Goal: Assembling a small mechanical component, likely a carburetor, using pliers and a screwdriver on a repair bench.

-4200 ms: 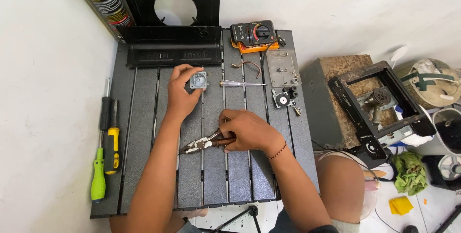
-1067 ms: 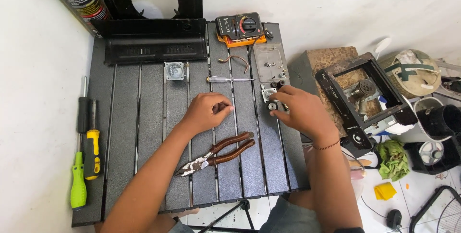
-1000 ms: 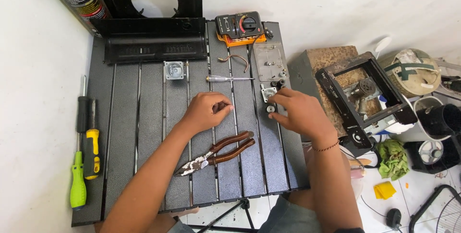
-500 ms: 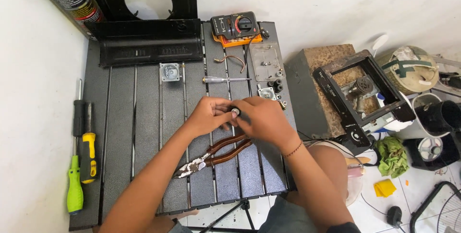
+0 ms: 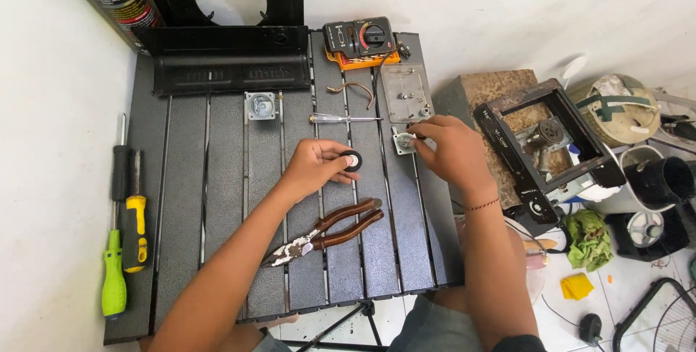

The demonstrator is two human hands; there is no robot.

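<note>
Black and round, the little knob [image 5: 351,161] sits pinched in the fingertips of the left hand [image 5: 317,169], right about the middle of the dark slatted table [image 5: 188,236]. Everything below is placed off that knob.

To its right, a short gap away, the right hand [image 5: 446,152] is closed on a small square metal part [image 5: 403,143], fingers curled over its top edge. So the two pieces lie side by side, knob left, metal part right, with the right hand nearer the part and the left nearer the knob. Can't tell which way the part's shaft faces from here.

Just below the knob: one pair of pliers [image 5: 326,231] with brown handles, long axis running diagonally, jaws pointing down-left. Just above it: one slim tester screwdriver [image 5: 344,118] lying crosswise. Up-left: one more square metal unit [image 5: 260,105]. Further up: one multimeter [image 5: 360,39] and one clear plate [image 5: 406,92]. Far left at the table edge: two screwdrivers [image 5: 123,243], one green-handled, one yellow and black, both lengthwise.
</note>
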